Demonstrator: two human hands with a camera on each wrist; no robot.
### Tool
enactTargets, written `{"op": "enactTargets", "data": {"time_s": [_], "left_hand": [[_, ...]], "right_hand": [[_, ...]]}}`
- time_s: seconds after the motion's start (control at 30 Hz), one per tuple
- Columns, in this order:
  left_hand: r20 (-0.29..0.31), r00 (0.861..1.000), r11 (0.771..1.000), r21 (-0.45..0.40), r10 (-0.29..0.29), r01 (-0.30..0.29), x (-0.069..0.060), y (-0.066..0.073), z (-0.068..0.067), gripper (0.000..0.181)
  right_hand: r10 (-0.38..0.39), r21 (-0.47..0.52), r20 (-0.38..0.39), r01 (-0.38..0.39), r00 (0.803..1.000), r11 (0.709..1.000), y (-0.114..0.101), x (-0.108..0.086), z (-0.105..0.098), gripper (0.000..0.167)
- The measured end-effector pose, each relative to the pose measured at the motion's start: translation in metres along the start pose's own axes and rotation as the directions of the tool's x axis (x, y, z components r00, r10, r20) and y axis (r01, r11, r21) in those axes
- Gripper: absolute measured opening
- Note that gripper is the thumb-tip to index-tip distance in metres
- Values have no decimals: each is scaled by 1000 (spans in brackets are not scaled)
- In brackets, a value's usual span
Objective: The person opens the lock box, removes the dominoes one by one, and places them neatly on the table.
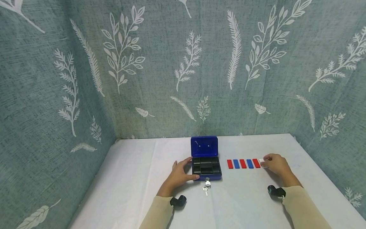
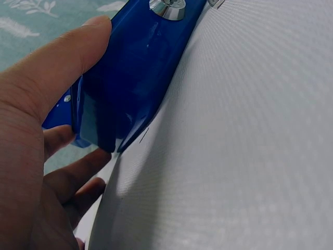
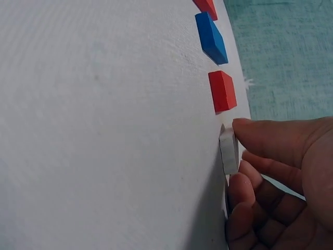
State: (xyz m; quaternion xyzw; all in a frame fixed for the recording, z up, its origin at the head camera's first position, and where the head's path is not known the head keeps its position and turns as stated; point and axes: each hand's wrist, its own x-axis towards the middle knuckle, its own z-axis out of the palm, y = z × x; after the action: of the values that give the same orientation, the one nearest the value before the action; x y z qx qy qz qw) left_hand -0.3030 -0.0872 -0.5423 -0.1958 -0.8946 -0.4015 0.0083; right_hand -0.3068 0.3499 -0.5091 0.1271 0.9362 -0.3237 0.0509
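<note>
A blue cash box (image 1: pixel 214 177) stands on the table with its lid (image 1: pixel 204 147) raised and a black compartment tray (image 1: pixel 206 165) inside. My left hand (image 1: pixel 178 175) holds the box by its left side, the thumb on the front edge and a finger toward the back left corner. In the left wrist view the thumb lies along the blue front wall, near the round silver lock (image 2: pixel 167 7). At the right end of a row of blocks, my right hand (image 1: pixel 275 163) pinches a white block (image 3: pixel 228 151) between thumb and fingers, at table level.
Left of the white block lie several red and blue blocks, among them a red block (image 1: pixel 256 163) and a blue block (image 1: pixel 250 163). Keys (image 1: pixel 205 189) hang from the box's lock onto the white tablecloth (image 1: pixel 240 200). A patterned green curtain (image 1: pixel 160 79) encloses the table's back and sides.
</note>
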Motion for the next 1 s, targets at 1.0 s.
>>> {"op": "enactTargets", "data": {"time_s": [1.0], "left_hand": [[8, 1000, 1000, 17, -25, 25, 0, -1, 1, 96]], "right_hand": [[63, 12, -36, -63, 997, 998, -3, -1, 10, 36]]}}
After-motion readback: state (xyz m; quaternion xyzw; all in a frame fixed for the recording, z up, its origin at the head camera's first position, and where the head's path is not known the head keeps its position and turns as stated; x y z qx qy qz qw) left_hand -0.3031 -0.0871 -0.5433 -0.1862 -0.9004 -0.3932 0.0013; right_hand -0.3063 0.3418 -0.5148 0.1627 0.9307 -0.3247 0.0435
